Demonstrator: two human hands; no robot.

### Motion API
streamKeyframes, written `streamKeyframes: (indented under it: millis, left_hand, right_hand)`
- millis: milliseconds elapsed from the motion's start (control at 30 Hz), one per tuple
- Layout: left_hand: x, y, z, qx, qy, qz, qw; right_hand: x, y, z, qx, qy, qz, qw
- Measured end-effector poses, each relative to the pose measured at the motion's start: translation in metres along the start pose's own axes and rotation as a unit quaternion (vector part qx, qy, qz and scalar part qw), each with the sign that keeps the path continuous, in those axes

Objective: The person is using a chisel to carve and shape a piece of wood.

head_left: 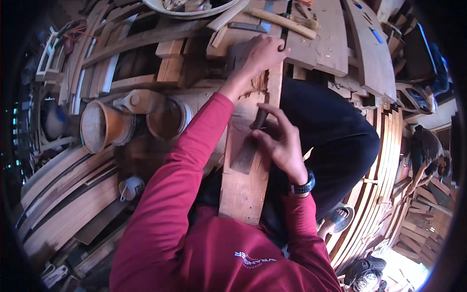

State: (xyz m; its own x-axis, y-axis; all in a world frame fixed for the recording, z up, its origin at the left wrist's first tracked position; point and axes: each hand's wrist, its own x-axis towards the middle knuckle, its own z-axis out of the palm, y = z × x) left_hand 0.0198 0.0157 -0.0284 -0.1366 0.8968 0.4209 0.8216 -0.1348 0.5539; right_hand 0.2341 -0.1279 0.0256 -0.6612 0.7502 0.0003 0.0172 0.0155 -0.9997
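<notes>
A long timber piece (pixel 243 194) with a rough chipped recess near its far end lies beneath my hands, beside my dark-trousered right leg (pixel 331 131). My right hand (pixel 279 141) pinches a dark chisel-like tool (pixel 245 156) between thumb and fingers; its broad flat part rests along the timber. My left hand (pixel 260 53) reaches to the far end of the timber, fingers curled; what they grip is hidden. Just beyond it, a metal tool (pixel 249 26) and a pale wooden handle (pixel 282 22) lie on boards.
Orange buckets (pixel 97 126) and a white mug (pixel 130 187) are left of me. Stacked boards (pixel 68 194) surround me; a pale basin (pixel 187 9) is at the top, shaped planks (pixel 369 58) top right. Another person (pixel 428 151) bends at the far right; a blue-sleeved arm (pixel 438 73) is above.
</notes>
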Motion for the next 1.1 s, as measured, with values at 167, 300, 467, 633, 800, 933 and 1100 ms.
streamKeyframes:
  millis: [167,300,467,633,800,933,1100]
  left_hand:
    - [-0.003,0.011,0.003,-0.042,-0.020,-0.073,0.996]
    - [0.000,0.001,0.002,-0.015,-0.010,-0.042,0.999]
    - [0.002,-0.001,0.009,-0.005,0.004,-0.014,1.000]
    - [0.000,-0.005,0.007,0.014,0.031,0.020,0.999]
    - [-0.001,0.001,0.002,-0.002,0.005,-0.010,1.000]
    - [0.001,-0.004,0.003,0.010,0.058,0.047,0.997]
    - [0.001,0.014,-0.014,-0.046,-0.040,-0.091,0.994]
  right_hand:
    - [-0.011,0.006,-0.004,-0.051,-0.181,0.009,0.982]
    - [0.001,-0.004,-0.009,-0.002,0.017,0.022,1.000]
    - [-0.003,0.005,-0.015,-0.035,-0.082,0.037,0.995]
    - [0.001,-0.003,-0.013,0.008,0.008,0.016,1.000]
    - [-0.004,0.000,-0.012,-0.008,-0.052,0.012,0.999]
    - [-0.004,-0.001,-0.013,0.016,0.031,0.003,0.999]
    - [-0.006,0.004,-0.010,-0.035,0.003,-0.016,0.999]
